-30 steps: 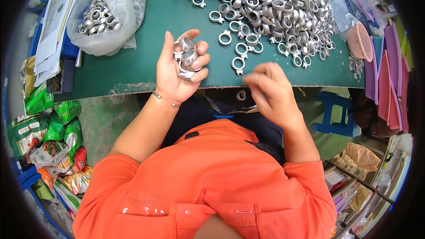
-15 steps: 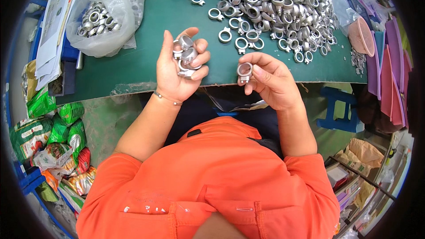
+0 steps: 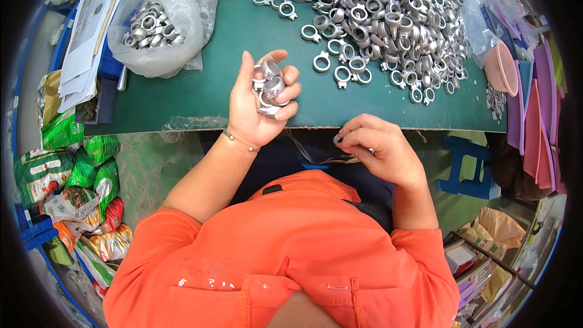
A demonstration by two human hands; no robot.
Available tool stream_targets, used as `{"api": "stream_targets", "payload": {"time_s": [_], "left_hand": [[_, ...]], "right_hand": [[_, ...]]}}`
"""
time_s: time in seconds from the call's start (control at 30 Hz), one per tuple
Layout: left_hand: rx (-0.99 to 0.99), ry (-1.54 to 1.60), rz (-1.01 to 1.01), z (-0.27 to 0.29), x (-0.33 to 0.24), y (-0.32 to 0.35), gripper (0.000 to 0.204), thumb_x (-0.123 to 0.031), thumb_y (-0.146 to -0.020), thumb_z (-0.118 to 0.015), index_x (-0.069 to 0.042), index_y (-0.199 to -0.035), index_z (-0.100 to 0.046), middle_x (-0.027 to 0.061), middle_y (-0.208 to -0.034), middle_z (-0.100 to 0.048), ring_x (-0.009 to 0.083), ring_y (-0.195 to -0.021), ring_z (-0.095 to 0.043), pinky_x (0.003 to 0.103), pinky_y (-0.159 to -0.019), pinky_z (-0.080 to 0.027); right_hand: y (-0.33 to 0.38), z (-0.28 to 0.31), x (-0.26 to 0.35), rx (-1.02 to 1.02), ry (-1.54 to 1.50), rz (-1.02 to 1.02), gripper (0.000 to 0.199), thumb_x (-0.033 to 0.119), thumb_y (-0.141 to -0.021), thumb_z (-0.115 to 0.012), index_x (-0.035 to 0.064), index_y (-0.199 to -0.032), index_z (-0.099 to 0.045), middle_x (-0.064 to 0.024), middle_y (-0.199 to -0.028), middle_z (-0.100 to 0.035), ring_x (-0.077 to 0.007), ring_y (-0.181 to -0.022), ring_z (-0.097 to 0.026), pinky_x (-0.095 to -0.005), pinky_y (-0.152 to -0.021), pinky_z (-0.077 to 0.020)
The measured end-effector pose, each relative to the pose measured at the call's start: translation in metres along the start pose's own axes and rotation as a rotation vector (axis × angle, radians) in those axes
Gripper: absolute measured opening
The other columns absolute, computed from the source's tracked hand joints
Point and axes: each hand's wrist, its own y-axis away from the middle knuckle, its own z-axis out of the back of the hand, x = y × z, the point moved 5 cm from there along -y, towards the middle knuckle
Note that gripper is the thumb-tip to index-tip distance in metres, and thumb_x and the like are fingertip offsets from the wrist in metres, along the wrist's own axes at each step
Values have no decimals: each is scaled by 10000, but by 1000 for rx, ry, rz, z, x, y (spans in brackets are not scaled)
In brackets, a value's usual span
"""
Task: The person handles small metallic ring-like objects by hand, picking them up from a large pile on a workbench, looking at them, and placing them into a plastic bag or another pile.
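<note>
My left hand [image 3: 251,112] is turned palm up, its fingers curled round several small silvery metal rings [image 3: 274,88], each with a short lug. To the right, just off the table's front edge, my right hand [image 3: 385,149] is closed in a pinch. Only a small grey bit of a metal ring [image 3: 337,139] shows at its fingertips; the fingers hide the rest. Beyond both hands a big heap of the same rings [image 3: 388,18] covers the back right of the green table [image 3: 243,30], with a few lying loose along its near side.
A clear plastic bag [image 3: 136,61] of rings stands at the back left, beside papers [image 3: 91,30] on a blue bin. A pink basket [image 3: 501,70] and coloured sheets are at the right. Below are a blue stool [image 3: 464,167] and bright packets [image 3: 100,176] on the floor.
My right hand has turned and come down toward me, so its ring is now mostly hidden. The left hand still holds its rings. The whole view has shifted slightly.
</note>
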Motion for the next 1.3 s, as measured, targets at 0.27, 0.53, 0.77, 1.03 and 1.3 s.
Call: {"api": "stream_targets", "payload": {"time_s": [0.27,0.53,0.77,1.03,1.3], "left_hand": [[-22,13,-5,1,1,0,500,-482,-977,-359,-66,-1211,-510,97,-883,-451,137,-642,-389,232,-424,-368],[-41,-10,-4,1,1,-1,492,-475,-976,-368,-61,-1196,-514,92,-882,-442,139,-643,-389,232,-419,-367],[-26,9,-6,0,1,0,486,-464,-979,-373,-50,-1201,-500,90,-873,-427,139,-644,-380,233,-421,-367],[-4,5,-4,1,1,1,490,-465,-981,-365,-52,-1208,-500,92,-881,-430,143,-652,-387,235,-427,-370],[11,7,-3,2,0,1,493,-465,-979,-369,-50,-1209,-505,92,-884,-429,143,-652,-383,236,-428,-365]], "right_hand": [[-45,32,-29,-536,583,42,208,113,-729,-736,7,-846,-600,-128,-867,-549,-321,-814,-544,-395,-713,-451],[-12,26,-41,-549,-298,-23,170,-38,-709,-737,-3,-779,-586,-114,-1003,-599,-158,-905,-590,-280,-776,-489],[-3,14,-46,-453,-832,153,216,-106,-768,-660,26,-895,-546,-176,-1127,-581,-188,-960,-601,-316,-847,-511],[-1,27,-55,-500,-1297,-44,298,-107,-794,-477,-26,-1080,-503,-233,-1086,-590,-257,-890,-657,-313,-743,-572],[-26,25,-33,-467,530,-111,319,182,-711,-782,18,-928,-615,-92,-786,-543,-213,-698,-567,-316,-612,-464]]}}
